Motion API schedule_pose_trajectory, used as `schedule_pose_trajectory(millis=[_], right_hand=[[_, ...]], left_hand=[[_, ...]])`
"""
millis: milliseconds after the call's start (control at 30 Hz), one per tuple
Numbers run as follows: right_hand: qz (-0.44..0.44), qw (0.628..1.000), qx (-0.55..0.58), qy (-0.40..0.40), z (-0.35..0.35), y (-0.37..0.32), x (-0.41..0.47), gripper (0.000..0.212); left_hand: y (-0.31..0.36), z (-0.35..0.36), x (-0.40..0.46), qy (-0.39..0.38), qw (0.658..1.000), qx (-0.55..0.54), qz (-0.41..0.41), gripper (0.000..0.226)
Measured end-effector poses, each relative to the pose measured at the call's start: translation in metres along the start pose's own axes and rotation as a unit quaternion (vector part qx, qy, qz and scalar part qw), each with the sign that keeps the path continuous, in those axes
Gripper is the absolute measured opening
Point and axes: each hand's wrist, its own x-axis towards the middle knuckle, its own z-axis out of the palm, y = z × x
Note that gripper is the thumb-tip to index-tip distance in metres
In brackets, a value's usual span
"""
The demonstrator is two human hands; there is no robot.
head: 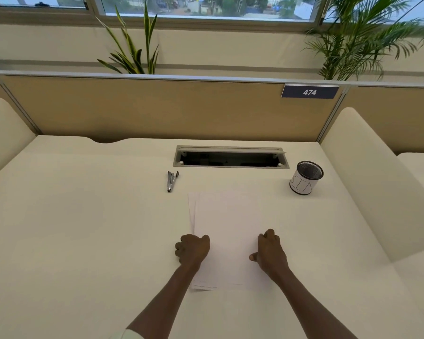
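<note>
One stapler (172, 181) lies to the left on the table (83, 228), then the left hand (192, 249) curls round the left edge of a stack of white sheets (227, 223) lying mid-table, the right hand (271, 253) grips its right edge, and a mesh cup (306, 177) stands far right

"474" on the blue partition plate (309, 92)
</note>
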Motion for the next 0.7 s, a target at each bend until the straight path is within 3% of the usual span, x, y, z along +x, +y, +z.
schedule_pose_trajectory(millis=[100, 200, 333, 433, 533, 700], right_hand=[[0.004, 1.0, -0.003, 0.0, 0.0, -0.002, -0.001, 0.037], [0.011, 1.0, -0.004, 0.001, -0.001, -0.004, -0.001, 0.036], [0.026, 1.0, -0.007, -0.012, -0.001, -0.006, -0.002, 0.037], [0.037, 0.999, 0.019, -0.032, -0.001, -0.004, 0.003, 0.033], [0.078, 0.991, 0.098, -0.045, -0.004, -0.001, 0.012, 0.065], [0.17, 0.931, 0.322, -0.012, -0.017, 0.003, 0.024, 0.085]], left_hand=[[-0.001, -0.001, 0.0, 0.005, 0.999, 0.003, 0.045, 0.051], [-0.003, -0.006, 0.002, -0.016, 0.994, 0.014, 0.108, 0.031], [-0.01, -0.01, 0.018, -0.044, 0.99, -0.024, 0.133, 0.038], [-0.013, -0.013, 0.025, -0.07, 0.985, -0.043, 0.154, 0.029], [-0.013, -0.017, 0.026, -0.089, 0.977, -0.042, 0.19, 0.025], [-0.012, -0.031, 0.029, -0.079, 0.966, -0.033, 0.244, 0.013]])
